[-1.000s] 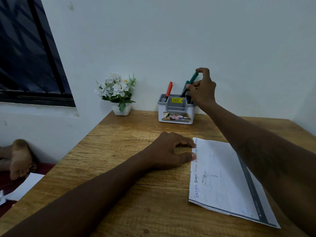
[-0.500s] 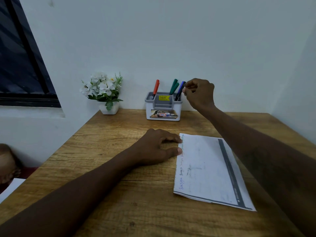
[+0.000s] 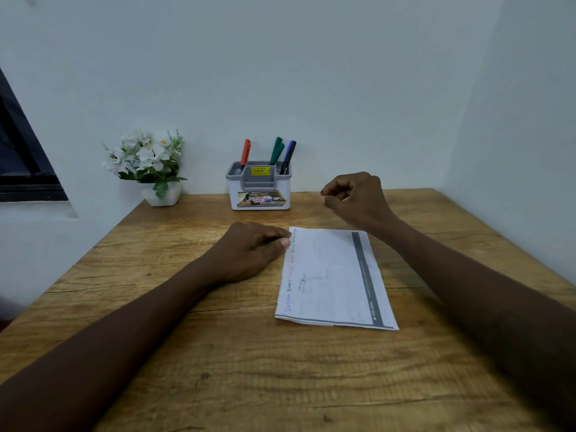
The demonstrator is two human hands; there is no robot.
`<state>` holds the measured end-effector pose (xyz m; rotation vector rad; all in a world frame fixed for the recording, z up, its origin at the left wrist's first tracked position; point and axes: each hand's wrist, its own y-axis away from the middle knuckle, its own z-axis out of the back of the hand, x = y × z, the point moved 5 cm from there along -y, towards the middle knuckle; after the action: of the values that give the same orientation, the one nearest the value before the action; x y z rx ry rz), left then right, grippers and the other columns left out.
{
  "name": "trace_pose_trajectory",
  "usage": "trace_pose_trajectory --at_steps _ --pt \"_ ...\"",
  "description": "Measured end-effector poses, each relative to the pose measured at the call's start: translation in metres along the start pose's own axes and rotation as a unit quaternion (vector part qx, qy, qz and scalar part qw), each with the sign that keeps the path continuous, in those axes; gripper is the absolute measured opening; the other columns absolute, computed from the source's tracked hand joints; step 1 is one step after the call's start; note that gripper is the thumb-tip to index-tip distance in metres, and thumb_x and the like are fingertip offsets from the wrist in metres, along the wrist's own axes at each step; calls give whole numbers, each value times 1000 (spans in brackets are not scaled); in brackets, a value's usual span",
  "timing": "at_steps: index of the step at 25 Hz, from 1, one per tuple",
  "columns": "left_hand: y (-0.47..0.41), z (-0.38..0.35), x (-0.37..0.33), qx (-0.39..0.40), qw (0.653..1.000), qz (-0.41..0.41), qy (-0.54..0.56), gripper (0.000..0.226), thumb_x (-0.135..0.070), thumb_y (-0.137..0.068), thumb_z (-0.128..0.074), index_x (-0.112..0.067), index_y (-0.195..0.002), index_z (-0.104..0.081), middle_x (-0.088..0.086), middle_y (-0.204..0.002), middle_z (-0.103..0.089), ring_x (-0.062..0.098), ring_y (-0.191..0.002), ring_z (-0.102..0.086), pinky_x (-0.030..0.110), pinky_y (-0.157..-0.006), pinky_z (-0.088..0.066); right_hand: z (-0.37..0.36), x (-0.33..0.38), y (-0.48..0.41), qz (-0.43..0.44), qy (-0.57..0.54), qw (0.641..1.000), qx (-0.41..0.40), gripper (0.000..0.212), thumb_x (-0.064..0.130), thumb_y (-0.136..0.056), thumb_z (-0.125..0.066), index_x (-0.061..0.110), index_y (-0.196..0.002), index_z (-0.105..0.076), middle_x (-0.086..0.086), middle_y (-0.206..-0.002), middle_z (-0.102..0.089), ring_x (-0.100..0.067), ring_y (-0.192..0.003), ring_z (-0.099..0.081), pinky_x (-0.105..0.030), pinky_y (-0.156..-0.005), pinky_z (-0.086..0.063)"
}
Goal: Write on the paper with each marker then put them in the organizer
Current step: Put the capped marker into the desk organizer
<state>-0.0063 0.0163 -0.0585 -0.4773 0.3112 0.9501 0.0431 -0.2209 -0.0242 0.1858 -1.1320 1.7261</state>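
A white and grey organizer (image 3: pixel 261 203) stands at the back of the wooden table (image 3: pixel 218 353), against the wall. A red marker (image 3: pixel 245 152) stands in its left slot; two green markers (image 3: pixel 276 150) and a blue marker (image 3: pixel 290 153) stand in its right slot. A white paper (image 3: pixel 333 275) with coloured words along its left edge lies mid-table. My left hand (image 3: pixel 249 251) rests on the table, its fingertips touching the paper's top left corner. My right hand (image 3: pixel 355 198) hovers empty, fingers curled, right of the organizer and above the paper's far edge.
A small white pot of white flowers (image 3: pixel 146 163) sits at the table's back left corner. A dark window (image 3: pixel 18 163) is on the left wall. Walls close off the table behind and at the right.
My right hand let go of the green marker in the organizer and drew back toward me, down and to the right, holding nothing. My left hand stayed on the paper's corner.
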Motion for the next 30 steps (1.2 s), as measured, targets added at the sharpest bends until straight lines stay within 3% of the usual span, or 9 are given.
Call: trace_pose_trajectory --at_steps 5,8,11,14,19,23,25,27,30 --pt "4 2 -6 -28 999 -17 15 34 -39 -96 -65 -33 -129 -68 -16 -132 -67 -2 -120 -57 11 -93 -41 43 -21 23 -63 39 997 8 4 17 -78 -85 16 -77 -81 7 -67 -74 -2 -58 -67 -19 -61 -53" --pt "7 3 -9 -36 998 -39 39 26 -25 -93 -70 -31 -118 -75 -15 -125 -71 2 -117 -62 31 -102 -50 77 -43 25 -149 128 980 36 4 17 -76 -83 14 -74 -81 7 -73 -75 9 -68 -65 -21 -68 -51" --pt "6 1 -8 -19 998 -33 59 26 -16 -90 -72 -30 -110 -78 -17 -121 -72 4 -117 -62 39 -105 -50 100 -68 30 -243 195 948 60 13 25 -74 -85 14 -79 -83 -1 -87 -79 -11 -91 -69 -35 -84 -60" --pt "3 -2 -6 7 998 -34 44 30 -30 -82 -72 -37 -111 -75 -27 -122 -68 -1 -120 -58 34 -106 -47 105 -76 34 -272 228 931 87 26 39 -76 -87 15 -85 -84 -1 -91 -78 -17 -96 -69 -38 -89 -59" --pt "1 -5 -5 18 999 -41 25 36 -47 -81 -67 -44 -116 -71 -31 -125 -63 -3 -121 -55 29 -103 -45 103 -81 38 -291 241 923 77 25 44 -76 -85 19 -80 -81 2 -84 -75 -12 -76 -65 -34 -74 -60" --pt "1 -6 -4 13 999 -44 23 34 -51 -86 -74 -42 -119 -70 -28 -129 -63 -1 -121 -55 26 -100 -45 98 -82 35 -335 228 908 110 33 39 -80 -84 11 -95 -78 -7 -90 -76 -22 -87 -70 -41 -81 -63" --pt "2 -6 -5 15 999 -49 11 38 -53 -85 -74 -42 -120 -69 -28 -131 -62 -3 -120 -54 18 -94 -42 97 -81 35 -348 215 903 129 34 31 -84 -80 4 -104 -74 -10 -91 -73 -25 -83 -69 -37 -71 -60" --pt "2 -6 -6 11 999 -50 3 41 -52 -84 -74 -40 -122 -69 -26 -132 -62 -5 -117 -53 10 -89 -38 102 -79 34 -347 195 909 125 29 18 -87 -74 -2 -108 -72 -11 -84 -66 -23 -66 -61 -30 -54 -50" --pt "2 -3 -7 -11 999 -48 -13 45 -52 -85 -74 -35 -126 -68 -22 -131 -64 -8 -110 -53 6 -85 -36 109 -69 29 -357 154 914 117 27 8 -91 -69 -5 -115 -69 -13 -86 -66 -17 -62 -58 -27 -52 -48"
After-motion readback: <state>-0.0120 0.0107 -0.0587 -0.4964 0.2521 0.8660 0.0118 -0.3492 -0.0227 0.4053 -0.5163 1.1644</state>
